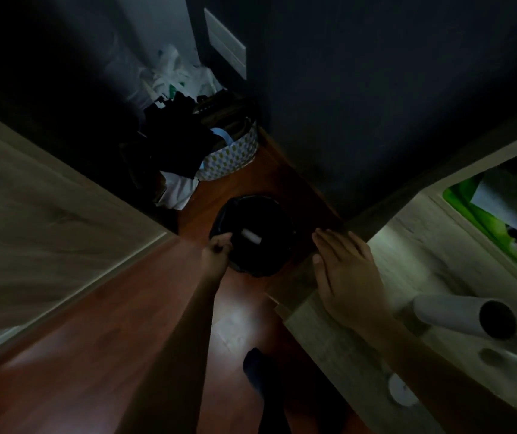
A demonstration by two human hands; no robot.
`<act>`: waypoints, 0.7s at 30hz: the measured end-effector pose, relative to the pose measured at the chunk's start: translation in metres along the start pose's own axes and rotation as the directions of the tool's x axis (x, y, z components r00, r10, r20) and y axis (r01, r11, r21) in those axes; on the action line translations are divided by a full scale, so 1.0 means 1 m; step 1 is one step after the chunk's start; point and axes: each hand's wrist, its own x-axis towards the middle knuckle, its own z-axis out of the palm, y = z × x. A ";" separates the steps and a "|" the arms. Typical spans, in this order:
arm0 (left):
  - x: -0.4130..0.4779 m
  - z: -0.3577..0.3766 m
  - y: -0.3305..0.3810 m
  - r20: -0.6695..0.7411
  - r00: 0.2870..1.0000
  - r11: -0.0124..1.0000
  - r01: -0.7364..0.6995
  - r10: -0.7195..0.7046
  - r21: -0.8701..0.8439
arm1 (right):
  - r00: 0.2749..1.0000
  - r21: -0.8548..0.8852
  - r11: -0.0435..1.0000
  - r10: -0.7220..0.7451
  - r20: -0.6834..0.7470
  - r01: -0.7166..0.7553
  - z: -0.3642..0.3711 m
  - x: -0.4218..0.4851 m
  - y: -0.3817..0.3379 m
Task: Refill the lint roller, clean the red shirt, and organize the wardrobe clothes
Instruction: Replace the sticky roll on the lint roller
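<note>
Fingers (219, 242) curled at bin (252, 238) rim (grip unclear); right hand (345, 277) flat on countertop (329, 339) edge.

The room was dim and the picture soft throughout. One pale glare patch lay on the wooden floor (235, 321), just below the black bin (252, 236); beyond the bin, corners sank into black, edges bowed.

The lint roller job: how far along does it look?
Early. A pale tube lies in the black bin, perhaps the spent core; the left hand hovers at its rim. A white roll waits on the wooden surface under the right hand. No red shirt shows; clothes spill from the basket.
</note>
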 end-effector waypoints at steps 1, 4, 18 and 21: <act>-0.013 -0.003 0.007 -0.017 1.000 0.998 0.018 -0.019 -0.057 | 1.000 0.008 1.000 -0.001 -0.004 0.001 -0.001 0.000 0.000; -0.058 -0.010 0.033 -0.040 0.999 0.974 0.013 -0.023 -0.224 | 0.999 0.006 1.000 -0.026 -0.038 0.026 -0.004 -0.004 0.000; -0.266 0.019 0.114 -0.115 0.962 0.937 -0.269 0.249 -0.224 | 0.949 0.641 0.733 -0.021 -0.315 0.229 -0.072 -0.108 0.007; -0.283 0.042 0.115 -0.038 0.953 0.951 -0.303 0.302 -0.058 | 0.849 0.460 0.787 -0.147 -0.507 0.411 -0.088 -0.144 0.039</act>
